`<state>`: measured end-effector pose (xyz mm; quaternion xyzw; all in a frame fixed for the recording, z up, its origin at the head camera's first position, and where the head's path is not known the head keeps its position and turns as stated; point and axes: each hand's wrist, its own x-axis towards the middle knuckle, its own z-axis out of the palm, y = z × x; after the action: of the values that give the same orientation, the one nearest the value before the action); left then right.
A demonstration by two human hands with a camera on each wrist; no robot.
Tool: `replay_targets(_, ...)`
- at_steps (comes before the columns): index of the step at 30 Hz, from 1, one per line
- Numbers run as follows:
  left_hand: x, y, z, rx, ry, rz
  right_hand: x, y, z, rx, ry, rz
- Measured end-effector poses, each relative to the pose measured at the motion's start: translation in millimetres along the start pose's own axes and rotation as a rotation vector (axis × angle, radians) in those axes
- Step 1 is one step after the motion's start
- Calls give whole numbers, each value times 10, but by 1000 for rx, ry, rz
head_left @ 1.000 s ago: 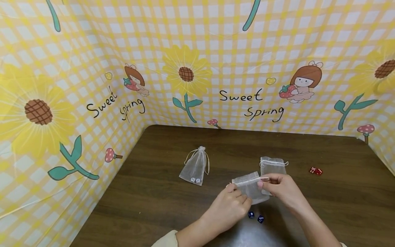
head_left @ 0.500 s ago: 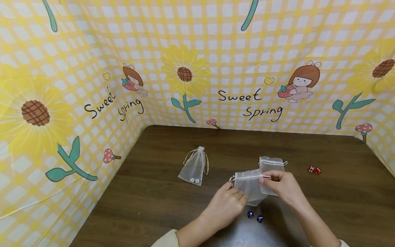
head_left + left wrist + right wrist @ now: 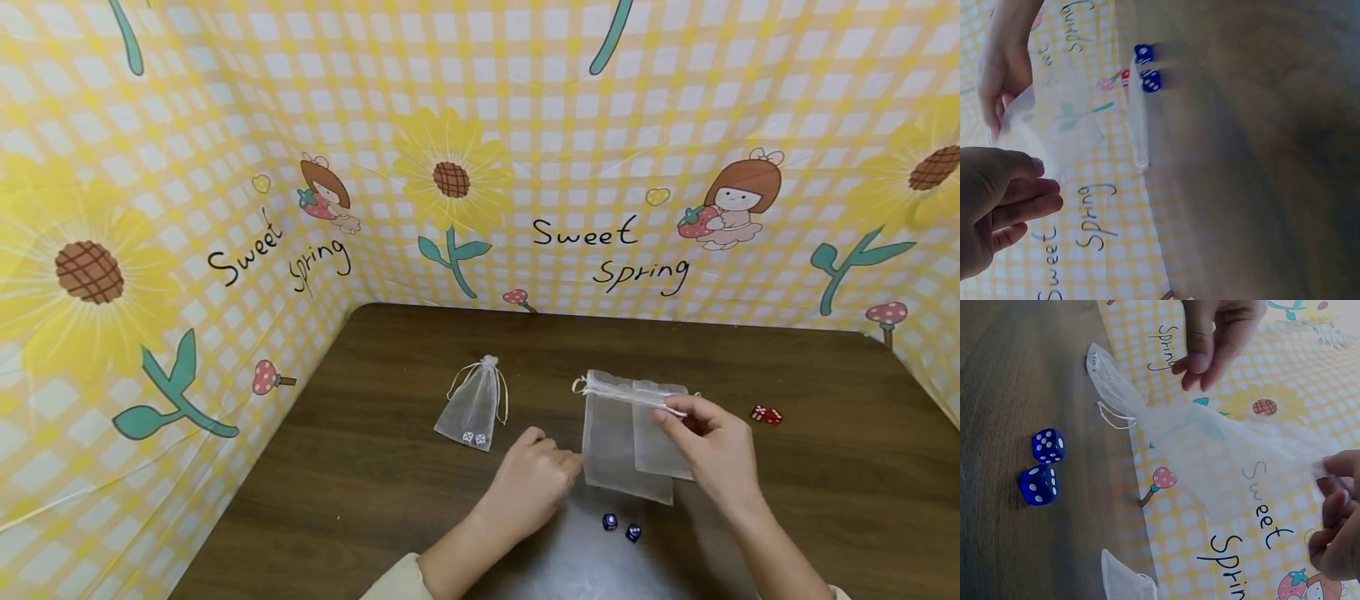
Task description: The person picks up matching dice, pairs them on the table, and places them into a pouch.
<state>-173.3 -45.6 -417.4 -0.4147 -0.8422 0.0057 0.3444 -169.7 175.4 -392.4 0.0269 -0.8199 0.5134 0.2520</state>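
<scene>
A patterned cloth [image 3: 570, 125] is walling in the far side of the dark table [image 3: 360, 500], its sunflowers and "Sweet Spring" lettering rising behind everything. Over to the person's left, a gathered bag [image 3: 476, 404] is lying with two white dice [image 3: 468, 437] showing through its lower end. Two red dice [image 3: 759, 413] are sitting together out to the right, past the right hand [image 3: 712, 442]. Closest to the person, two blue dice [image 3: 610, 522] are resting on the wood, just below the bottom edge of the held bag [image 3: 609, 442] as I'm looking down. A flat bag [image 3: 1124, 580] is lying partly behind the held one, so the sheer layers are overlapping, and the right hand is covering some of its right side.

The held bag is hanging above the table between the two hands. Its drawstring mouth is pointing toward the far cloth and its bottom toward the person, the long axis running roughly far to near. The right hand is pinching the mouth's right end between thumb and fingers. The left hand [image 3: 536, 479] is hovering just beside the bag's left edge, loosely curled and gripping nothing.
</scene>
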Motion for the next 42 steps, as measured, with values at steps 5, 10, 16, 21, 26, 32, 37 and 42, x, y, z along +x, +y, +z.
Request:
replay_targets(5, 25, -139, -52, -152, 80, -190, -51, -32, -3, 101, 108, -105)
replay_targets(10, 83, -240, -143, -296, 232, -385, -101, -8, 17, 152, 106, -220)
replay_targets(16, 185, -237, -275, -462, 329, -497, -173, -8, 70, 127, 45, -354)
replay_targets(21, 247, -209, -369, -697, 260, -528, -221, -44, 103, 128, 0, -396)
replay_targets(26, 270, -198, -427, -834, 127, -555, -244, -49, 121, 157, -21, -423)
replay_targets(32, 277, -188, -446, -894, 0, -605, -239, 9, 154, 240, -28, -505)
replay_targets(37, 276, -170, -451, -907, -47, -621, -266, 33, 166, 251, -41, -440)
replay_targets(42, 283, -165, -462, -909, -53, -606, -315, 67, 208, 316, -34, -310)
